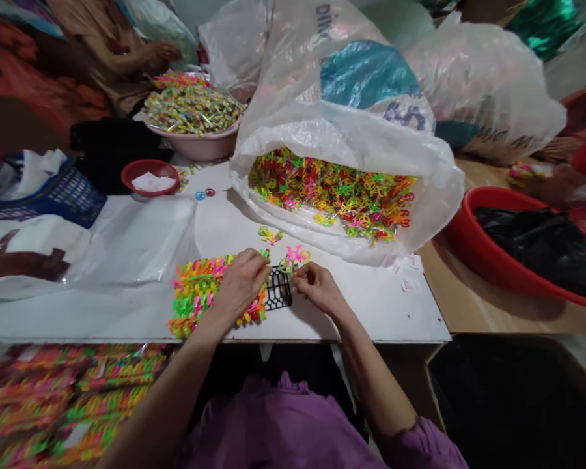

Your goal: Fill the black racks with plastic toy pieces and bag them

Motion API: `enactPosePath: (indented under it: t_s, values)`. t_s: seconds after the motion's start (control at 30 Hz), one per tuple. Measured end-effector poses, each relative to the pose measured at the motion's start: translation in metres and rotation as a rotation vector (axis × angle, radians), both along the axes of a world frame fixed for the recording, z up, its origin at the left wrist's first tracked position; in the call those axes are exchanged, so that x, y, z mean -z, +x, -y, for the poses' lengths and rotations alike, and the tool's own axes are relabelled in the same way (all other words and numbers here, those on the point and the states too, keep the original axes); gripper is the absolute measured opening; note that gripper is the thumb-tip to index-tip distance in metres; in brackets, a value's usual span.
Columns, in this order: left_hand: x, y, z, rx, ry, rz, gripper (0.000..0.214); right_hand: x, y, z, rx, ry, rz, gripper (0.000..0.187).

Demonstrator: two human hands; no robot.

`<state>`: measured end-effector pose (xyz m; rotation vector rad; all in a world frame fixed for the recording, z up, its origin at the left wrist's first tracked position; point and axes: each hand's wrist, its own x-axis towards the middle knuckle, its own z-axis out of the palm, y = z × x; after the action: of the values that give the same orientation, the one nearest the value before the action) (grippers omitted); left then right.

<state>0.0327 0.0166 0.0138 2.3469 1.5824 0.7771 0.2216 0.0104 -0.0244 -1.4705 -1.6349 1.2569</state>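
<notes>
A black plastic grid rack (279, 293) lies near the table's front edge. Rows of bright plastic toy bicycles (195, 296) cover its left part; the right end is bare grid. My left hand (244, 280) rests over the filled rows, fingers closed near the rack's far edge, and what they pinch is hidden. Just right of the grid, my right hand (318, 286) pinches a small orange plastic piece, mostly hidden by the fingers. A pink and yellow-green toy bicycle (297, 255) lies just beyond that hand, with a few more loose toy bicycles (270, 235) farther back.
Behind the rack, a big white sack (420, 215) lies with its mouth open, full of toy bicycles. Clear plastic bags (141, 241) lie to the left. A red basin (469, 228) stands right, a pink basin (200, 144) at back. Other people sit around the table.
</notes>
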Motion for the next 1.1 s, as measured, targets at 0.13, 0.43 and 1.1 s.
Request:
enactPosePath:
  t_s: [0.13, 0.43, 1.1]
  values:
    - [-0.015, -0.01, 0.02, -0.038, 0.063, 0.023, 0.019, 0.013, -0.026, 0.02, -0.089, -0.043, -0.258, 0.013]
    - [0.005, -0.012, 0.076, 0.022, 0.045, -0.133, 0.018, 0.026, -0.03, 0.028, -0.017, -0.058, -0.303, 0.013]
    - [0.011, 0.001, 0.07, 0.134, 0.159, -0.077, 0.019, 0.033, -0.051, 0.054, -0.098, 0.41, 0.441, 0.014]
